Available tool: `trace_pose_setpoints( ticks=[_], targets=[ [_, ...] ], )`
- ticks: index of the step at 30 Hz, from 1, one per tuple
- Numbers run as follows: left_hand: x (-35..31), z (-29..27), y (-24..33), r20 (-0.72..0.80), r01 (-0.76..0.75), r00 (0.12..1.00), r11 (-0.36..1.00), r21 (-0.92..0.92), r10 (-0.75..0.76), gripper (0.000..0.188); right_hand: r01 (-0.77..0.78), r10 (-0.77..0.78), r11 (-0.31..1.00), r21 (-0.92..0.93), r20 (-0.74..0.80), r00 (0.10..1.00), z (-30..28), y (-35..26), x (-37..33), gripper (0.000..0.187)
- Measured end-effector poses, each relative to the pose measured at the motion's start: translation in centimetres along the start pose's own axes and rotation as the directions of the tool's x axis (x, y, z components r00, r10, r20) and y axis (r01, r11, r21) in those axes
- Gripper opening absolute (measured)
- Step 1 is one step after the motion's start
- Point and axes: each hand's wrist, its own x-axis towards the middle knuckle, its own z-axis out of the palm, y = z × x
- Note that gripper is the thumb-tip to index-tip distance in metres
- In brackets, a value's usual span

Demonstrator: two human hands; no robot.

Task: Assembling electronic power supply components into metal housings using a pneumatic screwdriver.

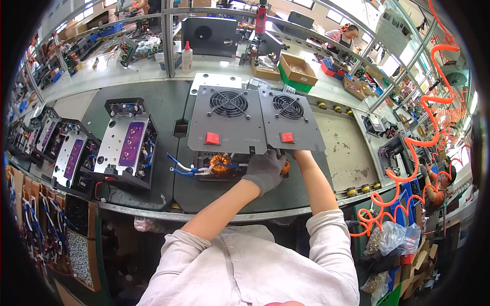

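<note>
1. Pale shirt, nearest the camera, fills the lower middle, its sleeves gathered near the elbows.
2. At far left, blue, white and black wires lie bundled beside small grey parts in a box, below the bench.
3. Several open units with silver plates and purple boards stand along the left of the bench; the biggest-looking unit is the rightmost.
4. Next, blue and white leads stick out beside an orange coil.
5. Left panel, dark grey with a fan and red switch, sits at mid-bench, just beyond the coil.
6. Left hand, grey-gloved, reaches to the panels' near edge; I cannot tell what its grip pinches, if anything.
7. Right panel, with fan and red switch too, is just beside the left one.
8. Right hand goes under that panel's near edge, mostly hidden; its grip I cannot tell.
9. Orange hose coils down at right.
</note>
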Motion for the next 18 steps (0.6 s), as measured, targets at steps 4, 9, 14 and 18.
trace_pose_setpoints(
  ticks=[4,9,14,18],
  targets=[
    [0.1,-0.1,0.5,0.023,0.080,0.997,0.996,-0.026,-0.080,0.051,0.138,-0.140,0.990,0.024,0.121,0.983,-0.1,0.0,-0.5,0.045],
    [0.8,0.8,0.5,-0.258,-0.100,0.964,0.987,-0.125,0.065,0.048,0.118,-0.102,0.988,-0.097,0.154,0.983,1.3,-1.4,-0.2,0.044],
    [-0.2,1.1,-1.5,-0.110,0.033,0.993,0.999,-0.024,-0.035,0.052,-0.123,0.137,0.952,-0.281,0.030,0.990,6.6,-2.9,6.4,0.043],
    [-0.5,-0.1,-0.9,-0.024,0.146,0.989,0.984,0.102,-0.144,0.047,-0.202,0.226,0.932,-0.302,0.047,0.973,8.4,-3.6,4.7,0.042]
  ],
)
